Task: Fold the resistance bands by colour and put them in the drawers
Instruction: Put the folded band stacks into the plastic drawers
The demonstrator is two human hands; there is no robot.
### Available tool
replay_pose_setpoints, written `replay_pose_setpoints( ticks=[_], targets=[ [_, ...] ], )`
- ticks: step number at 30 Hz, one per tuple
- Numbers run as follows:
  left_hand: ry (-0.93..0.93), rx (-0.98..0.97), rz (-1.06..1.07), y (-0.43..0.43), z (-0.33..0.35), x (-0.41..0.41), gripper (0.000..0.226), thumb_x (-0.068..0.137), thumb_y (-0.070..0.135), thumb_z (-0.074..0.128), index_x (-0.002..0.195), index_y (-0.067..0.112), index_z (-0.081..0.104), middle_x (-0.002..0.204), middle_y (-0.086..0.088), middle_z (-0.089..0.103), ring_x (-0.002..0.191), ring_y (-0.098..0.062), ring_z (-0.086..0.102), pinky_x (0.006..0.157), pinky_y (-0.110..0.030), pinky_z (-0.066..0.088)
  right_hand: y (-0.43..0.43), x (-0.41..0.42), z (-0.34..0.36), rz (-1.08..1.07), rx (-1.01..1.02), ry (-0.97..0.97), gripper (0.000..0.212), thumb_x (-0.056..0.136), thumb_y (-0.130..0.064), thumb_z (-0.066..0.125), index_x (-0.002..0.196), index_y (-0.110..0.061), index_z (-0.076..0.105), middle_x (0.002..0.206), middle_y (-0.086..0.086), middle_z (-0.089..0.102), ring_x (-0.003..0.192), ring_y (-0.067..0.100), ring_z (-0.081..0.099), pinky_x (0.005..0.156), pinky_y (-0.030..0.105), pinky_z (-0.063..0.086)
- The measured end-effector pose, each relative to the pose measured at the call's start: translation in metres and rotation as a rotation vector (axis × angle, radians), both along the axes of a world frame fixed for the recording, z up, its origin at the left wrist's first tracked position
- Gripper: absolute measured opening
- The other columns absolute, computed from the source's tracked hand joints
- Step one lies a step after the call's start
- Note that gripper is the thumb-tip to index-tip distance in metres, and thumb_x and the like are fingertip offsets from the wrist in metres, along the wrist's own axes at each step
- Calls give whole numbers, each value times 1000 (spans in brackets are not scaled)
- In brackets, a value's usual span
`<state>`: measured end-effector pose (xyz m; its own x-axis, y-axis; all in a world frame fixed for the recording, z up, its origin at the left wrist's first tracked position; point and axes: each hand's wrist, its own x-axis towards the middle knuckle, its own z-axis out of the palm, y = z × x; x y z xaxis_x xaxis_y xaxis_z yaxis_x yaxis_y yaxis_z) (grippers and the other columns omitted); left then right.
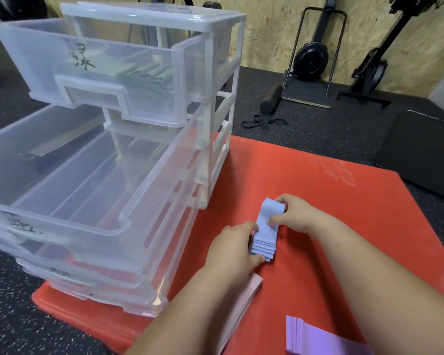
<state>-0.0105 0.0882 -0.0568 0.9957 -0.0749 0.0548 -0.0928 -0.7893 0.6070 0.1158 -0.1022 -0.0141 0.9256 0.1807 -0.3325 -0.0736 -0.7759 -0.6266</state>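
Observation:
A folded stack of light blue resistance bands (265,238) lies on the red mat (331,226). My left hand (231,249) grips the stack's left side, thumb under its near edge. My right hand (295,216) pinches the stack's upturned far end. A clear plastic drawer unit (215,80) stands on the mat's left. Its top drawer (100,73) is pulled out and holds folded green bands (144,78). A lower drawer (75,190) is pulled out further. A pink band (241,308) lies under my left forearm. A purple band (315,339) lies at the near edge.
Black speckled gym flooring surrounds the mat. A black loop band (264,122) and a foam roller (271,98) lie on the floor behind. Exercise machines (315,57) stand against the wooden wall. A dark pad (420,152) lies at the right.

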Motion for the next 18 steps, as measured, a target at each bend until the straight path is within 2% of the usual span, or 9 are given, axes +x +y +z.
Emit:
replay_pose_setpoints(
  ticks=[5,8,10,12,15,18],
  targets=[
    [71,-111,-18,4,-1,2,73,71,62,84,135,39,56,119,14,66,110,-14,60,92,-41,55,3,-19,0,6,33,-148,38,71,-19,80,99,-27,55,83,3,61,65,19,49,61,35,43],
    [93,-247,26,4,5,1,56,80,68,75,123,36,61,115,13,63,104,-7,64,92,-36,56,5,-42,6,-14,127,-237,37,77,-11,75,101,-28,53,82,-1,57,65,15,44,60,33,41],
    [45,-315,106,5,13,0,33,93,58,71,113,34,59,112,11,62,99,-6,64,87,-33,53,6,-58,15,-54,246,-277,39,78,-5,76,102,-29,55,86,-1,61,69,13,50,63,34,46],
    [15,-417,150,7,22,-4,25,98,47,70,112,33,55,111,15,62,101,-4,63,82,-30,51,6,-75,28,-70,337,-302,42,79,-2,77,104,-30,59,92,2,67,75,12,58,68,37,53],
    [-4,-584,61,8,38,-16,27,100,35,71,122,30,56,124,19,65,121,5,60,101,-27,50,6,-101,54,-54,442,-324,43,82,6,76,111,-24,63,98,0,72,80,7,64,72,27,56],
    [-79,-740,-2,8,60,-36,24,98,22,76,116,18,60,116,9,69,117,-3,65,102,-24,50,4,-124,78,-96,580,-324,45,84,7,77,119,-20,66,106,1,77,91,8,69,83,30,58]
  ],
)
